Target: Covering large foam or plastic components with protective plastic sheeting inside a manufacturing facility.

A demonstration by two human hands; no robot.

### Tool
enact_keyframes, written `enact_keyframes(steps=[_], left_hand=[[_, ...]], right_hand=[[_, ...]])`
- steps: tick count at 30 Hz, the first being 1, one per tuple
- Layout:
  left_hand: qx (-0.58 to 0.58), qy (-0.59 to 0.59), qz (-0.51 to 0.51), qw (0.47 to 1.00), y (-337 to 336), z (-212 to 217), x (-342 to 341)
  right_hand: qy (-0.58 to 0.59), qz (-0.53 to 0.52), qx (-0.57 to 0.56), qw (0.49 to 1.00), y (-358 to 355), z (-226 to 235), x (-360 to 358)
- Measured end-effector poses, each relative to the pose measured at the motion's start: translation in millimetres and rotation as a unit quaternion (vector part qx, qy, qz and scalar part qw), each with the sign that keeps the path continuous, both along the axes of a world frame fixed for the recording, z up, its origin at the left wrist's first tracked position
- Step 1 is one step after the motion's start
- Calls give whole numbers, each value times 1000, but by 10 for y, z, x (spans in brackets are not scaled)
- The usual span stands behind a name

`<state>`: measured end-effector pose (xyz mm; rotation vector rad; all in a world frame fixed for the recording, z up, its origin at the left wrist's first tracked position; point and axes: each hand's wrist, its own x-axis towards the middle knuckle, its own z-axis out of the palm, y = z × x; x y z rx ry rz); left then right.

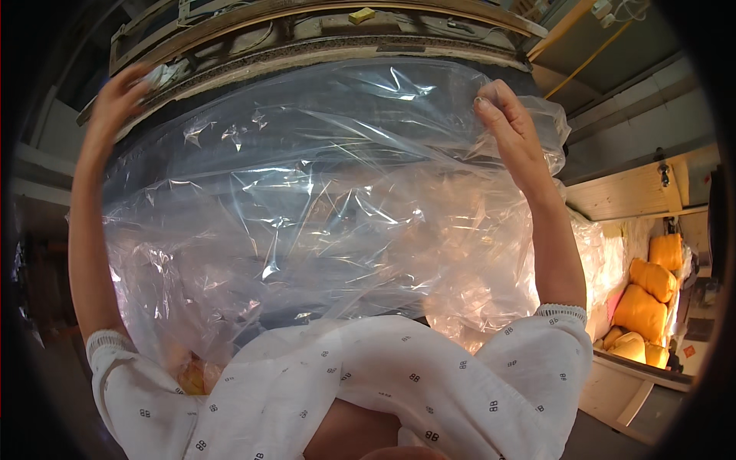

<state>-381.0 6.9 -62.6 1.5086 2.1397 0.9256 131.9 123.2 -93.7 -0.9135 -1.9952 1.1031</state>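
A large, clear, crinkled plastic sheet (322, 207) hangs spread wide in front of the person, stretched between both raised hands and filling the middle of the view; its long axis runs left to right, its top edge arching from one hand to the other while the loose lower part sags down toward the person's white patterned sleeves (399, 383). The left hand (119, 96) is up at the sheet's upper left corner, fingers curled around the edge there, though whether they pinch the film tight I cannot tell. The right hand (506, 123) is up at the upper right, fingers pressed together and pinching the top edge of the plastic. Behind the film, dimmed by it, a dark curved surface shows through, and above it runs a worn wooden frame (322, 34) with a small yellow block (361, 14) lying on top. Off to the right, well apart from the sheet, plump orange-yellow bags (652, 295) are stacked in an open wooden bin (613, 391), with a pale wooden shelf (636, 192) above them.
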Motion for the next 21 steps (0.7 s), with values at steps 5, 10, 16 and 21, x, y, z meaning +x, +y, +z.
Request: enact_keyframes(steps=[5, 10, 16, 21], left_hand=[[169, 13, -283, 944, 602, 52, 2428], [165, -250, -234, 925, 650, -592, 2900], [166, -112, -21, 980, -146, -1383, 1200], [63, 137, 153, 977, -1647, -1242, -319]], right_hand=[[55, 37, 85, 994, -213, 185, -19], [-205, 1, 197, 959, -39, 280, 460], [-469, -46, 222, 854, -51, -551, 814], [-361, -115, 346, 858, -444, -699, 412]])
